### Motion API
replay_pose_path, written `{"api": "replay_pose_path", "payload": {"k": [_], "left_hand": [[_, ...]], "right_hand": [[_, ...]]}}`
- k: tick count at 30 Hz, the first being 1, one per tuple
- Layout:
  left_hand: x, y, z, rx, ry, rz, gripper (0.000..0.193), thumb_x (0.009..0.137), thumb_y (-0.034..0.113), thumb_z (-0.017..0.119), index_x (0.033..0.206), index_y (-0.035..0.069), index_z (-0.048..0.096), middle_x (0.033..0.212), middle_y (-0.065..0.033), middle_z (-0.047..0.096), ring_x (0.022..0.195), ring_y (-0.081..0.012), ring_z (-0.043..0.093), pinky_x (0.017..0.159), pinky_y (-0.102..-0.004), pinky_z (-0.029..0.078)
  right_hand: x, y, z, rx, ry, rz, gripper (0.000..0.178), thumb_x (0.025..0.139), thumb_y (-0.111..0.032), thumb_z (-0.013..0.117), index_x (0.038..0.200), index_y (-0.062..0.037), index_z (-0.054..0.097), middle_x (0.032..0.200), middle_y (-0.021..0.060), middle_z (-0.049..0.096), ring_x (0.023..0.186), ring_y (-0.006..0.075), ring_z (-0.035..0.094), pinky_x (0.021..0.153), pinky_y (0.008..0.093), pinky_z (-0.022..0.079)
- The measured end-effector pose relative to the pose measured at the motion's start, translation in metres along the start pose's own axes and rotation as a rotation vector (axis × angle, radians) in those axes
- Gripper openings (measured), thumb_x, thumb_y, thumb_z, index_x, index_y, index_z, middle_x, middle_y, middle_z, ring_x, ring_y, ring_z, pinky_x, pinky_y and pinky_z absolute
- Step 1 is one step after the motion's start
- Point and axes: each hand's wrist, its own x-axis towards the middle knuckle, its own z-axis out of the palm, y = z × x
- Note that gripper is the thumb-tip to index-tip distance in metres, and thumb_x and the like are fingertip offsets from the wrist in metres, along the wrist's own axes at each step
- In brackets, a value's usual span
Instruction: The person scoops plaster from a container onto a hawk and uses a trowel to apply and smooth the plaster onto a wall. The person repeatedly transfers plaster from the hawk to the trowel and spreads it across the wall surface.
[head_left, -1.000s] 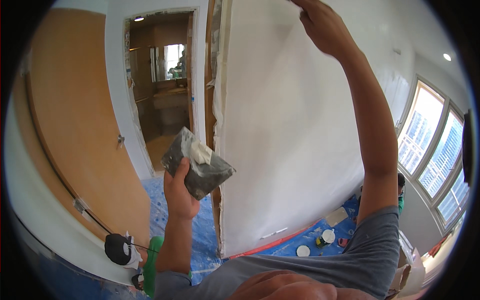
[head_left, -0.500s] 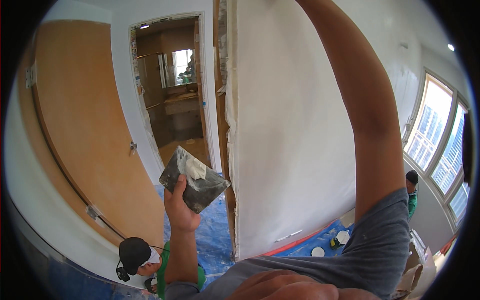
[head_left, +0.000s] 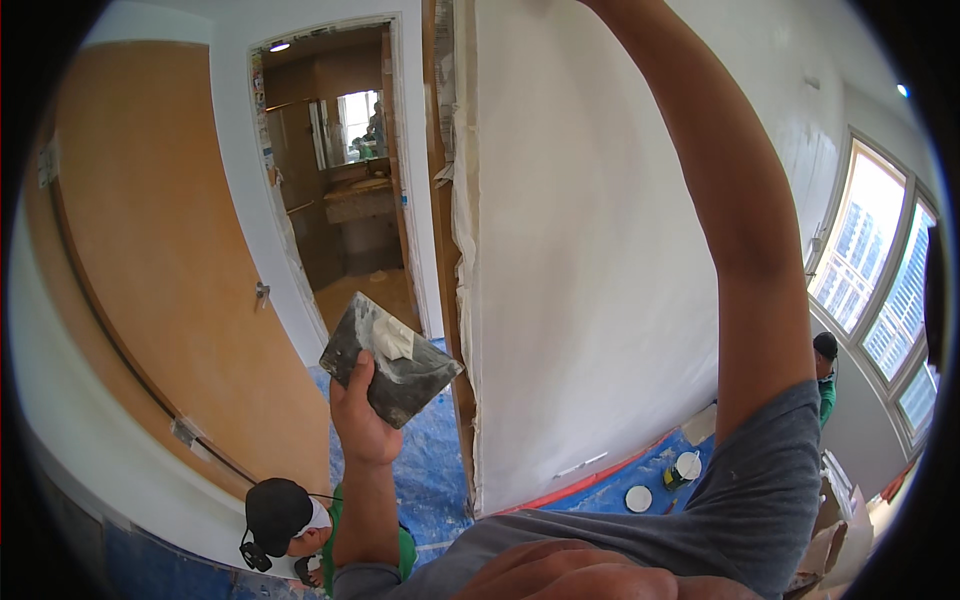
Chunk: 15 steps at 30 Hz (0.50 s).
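My left hand (head_left: 368, 428) grips a dark, square putty board, thumb on its upper face and fingers underneath. The board (head_left: 412, 390) is smeared with grey-white residue. On it sits a lump of off-white putty (head_left: 393, 340) near the far edge. My right arm (head_left: 745, 220) is raised high across the pale wall (head_left: 590, 270), and its hand lies beyond the top edge, so whatever it holds is hidden. The wall has a smooth whitish coat with faint grey patches. Its left end shows a ragged, rough edge beside a brown wooden strip (head_left: 437, 130).
A person in a black cap (head_left: 280, 515) is low at the left, close to my left arm; another person (head_left: 825, 375) is by the windows. Blue sheeting (head_left: 425, 490) covers the floor. An open tub (head_left: 686, 468) and a white lid (head_left: 638, 499) sit below the wall. A wooden door (head_left: 160, 220) stands left.
The view has shifted slightly, and my raised right arm sits a little differently against the wall. My left hand keeps its hold on the board. The capped person at the left has moved slightly.
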Motion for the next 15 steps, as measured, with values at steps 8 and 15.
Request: {"api": "replay_pose_path", "payload": {"k": [8, 15], "left_hand": [[-0.004, 0.004, -0.003, 0.036, 0.041, 0.036, 0.036, 0.1, 0.014, 0.058, 0.133, 0.002, 0.051, 0.122, -0.0083, 0.063, 0.11, -0.0206, 0.064, 0.093, -0.0378, 0.054], [-0.005, 0.005, 0.01, 0.035, 0.021, 0.024, 0.037, 0.1, 0.014, 0.059, 0.133, 0.002, 0.051, 0.121, -0.0082, 0.063, 0.109, -0.0208, 0.064, 0.092, -0.0382, 0.055]], "right_hand": [[-0.036, -0.004, -0.003, 0.172, -0.139, -0.095, 0.052, 0.092, 0.001, 0.045, 0.141, -0.0122, 0.056, 0.139, 0.0122, 0.057, 0.125, 0.0314, 0.056, 0.103, 0.0468, 0.047], [0.02, 0.053, -0.009, 0.155, 0.052, -0.03, 0.057, 0.087, 0.004, 0.042, 0.139, -0.0158, 0.058, 0.138, 0.012, 0.059, 0.122, 0.0331, 0.058, 0.099, 0.045, 0.05]]}}
